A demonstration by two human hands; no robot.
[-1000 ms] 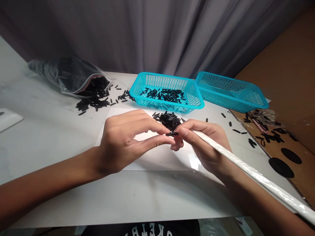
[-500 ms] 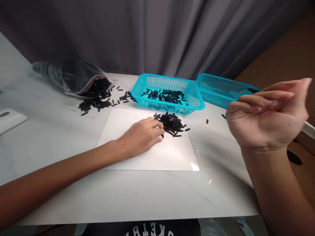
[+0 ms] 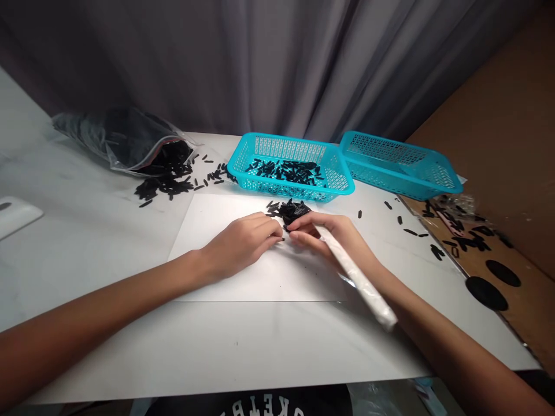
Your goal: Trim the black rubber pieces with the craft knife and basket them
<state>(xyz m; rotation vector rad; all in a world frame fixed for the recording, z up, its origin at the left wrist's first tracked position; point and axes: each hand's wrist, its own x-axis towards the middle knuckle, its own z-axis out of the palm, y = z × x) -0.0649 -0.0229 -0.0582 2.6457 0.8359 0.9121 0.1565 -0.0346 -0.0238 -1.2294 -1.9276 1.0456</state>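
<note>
Bright turquoise baskets [image 3: 290, 190], black pieces [image 3: 162, 186], seemingly plain grey curtain [image 3: 208, 63], white sheet [image 3: 243, 283], brown board [image 3: 526, 300].

Gray curtain [image 3: 208, 75], vertical folds, spanned the back; darker at upper left, paler folds near the middle. White table [image 3: 186, 352] with faint gray marbling ran across the view, front edge near the bottom. Brown panel [image 3: 498, 110] rose at the right, plain, dim; brown surface [image 3: 522, 312] lay below it, beside the table. Light was brightest mid-table, with soft shadows toward the lower right. Area under the table edge was dark.
</note>
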